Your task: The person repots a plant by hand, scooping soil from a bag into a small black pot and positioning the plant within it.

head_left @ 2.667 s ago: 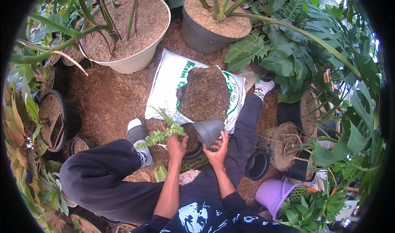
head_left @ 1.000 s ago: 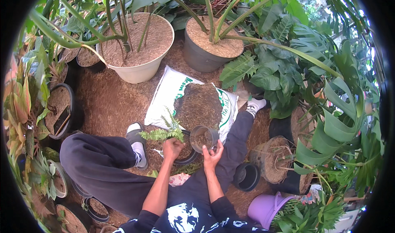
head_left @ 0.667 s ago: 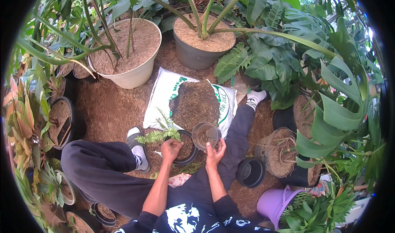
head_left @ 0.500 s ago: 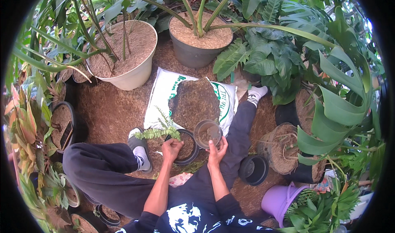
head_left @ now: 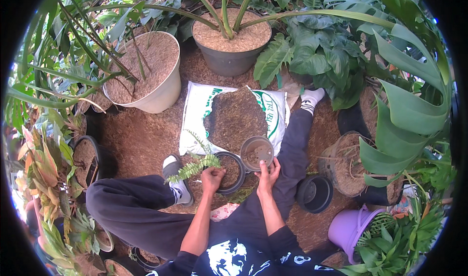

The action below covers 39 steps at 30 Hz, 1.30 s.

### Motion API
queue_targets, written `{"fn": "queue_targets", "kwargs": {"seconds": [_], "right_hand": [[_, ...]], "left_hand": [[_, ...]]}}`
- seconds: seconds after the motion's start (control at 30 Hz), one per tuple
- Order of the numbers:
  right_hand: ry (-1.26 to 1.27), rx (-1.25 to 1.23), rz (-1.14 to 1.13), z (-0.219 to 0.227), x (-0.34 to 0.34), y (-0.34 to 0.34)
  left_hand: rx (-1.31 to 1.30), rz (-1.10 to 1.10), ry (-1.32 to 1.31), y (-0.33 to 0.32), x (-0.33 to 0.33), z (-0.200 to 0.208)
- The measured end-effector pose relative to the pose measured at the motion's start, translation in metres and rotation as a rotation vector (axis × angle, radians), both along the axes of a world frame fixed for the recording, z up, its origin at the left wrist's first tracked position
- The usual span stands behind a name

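Note:
My left hand (head_left: pixel 212 179) has its fingers pinched around the base of a small fern (head_left: pixel 192 168), whose green fronds spread out to the left. Just to its right is a round black pot (head_left: pixel 240 182) with brown soil inside, its rim close to my fingers. My right hand (head_left: pixel 267 175) grips a small see-through brownish pot (head_left: pixel 257 154), tilted so its inside shows, with bits of soil clinging to it. Beyond both hands lies a white and green bag (head_left: pixel 193 115), torn open across its top, with dark potting soil (head_left: pixel 236 117) exposed.
An empty black pot (head_left: pixel 314 194) stands right of my leg, near a purple bucket (head_left: pixel 341 229) with plants. A large cream pot (head_left: pixel 163 93) and a grey pot (head_left: pixel 231 61) stand at the back. Broad monstera leaves (head_left: pixel 404 125) hang over the right side. My legs flank the work area.
The whole view has shifted, so the surroundings sit farther right in the picture. My left hand still pinches the fern, and my right hand still holds the small pot. More soil shows inside the black pot.

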State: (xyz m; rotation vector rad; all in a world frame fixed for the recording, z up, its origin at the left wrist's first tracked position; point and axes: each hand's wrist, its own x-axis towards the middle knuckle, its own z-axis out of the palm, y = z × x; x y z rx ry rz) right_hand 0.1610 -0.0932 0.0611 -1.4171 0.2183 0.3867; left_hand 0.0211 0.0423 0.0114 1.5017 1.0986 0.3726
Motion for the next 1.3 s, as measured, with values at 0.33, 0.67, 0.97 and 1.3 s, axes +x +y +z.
{"fn": "queue_targets", "kwargs": {"seconds": [0.33,0.67,0.97,1.3], "right_hand": [[0.056,-0.004,0.001,0.003,0.002,0.001],[-0.396,-0.295,0.469,0.020,0.039,0.023],[-0.853,-0.792,0.600,-0.004,0.118,0.115],[-0.619,-0.811,0.680,-0.031,0.071,0.140]], "left_hand": [[0.010,-0.006,0.039,-0.002,-0.002,-0.011],[0.066,-0.033,0.052,-0.007,0.001,-0.002],[0.111,-0.018,0.038,-0.003,0.009,0.010],[0.177,0.026,0.005,-0.007,0.015,0.019]]}}
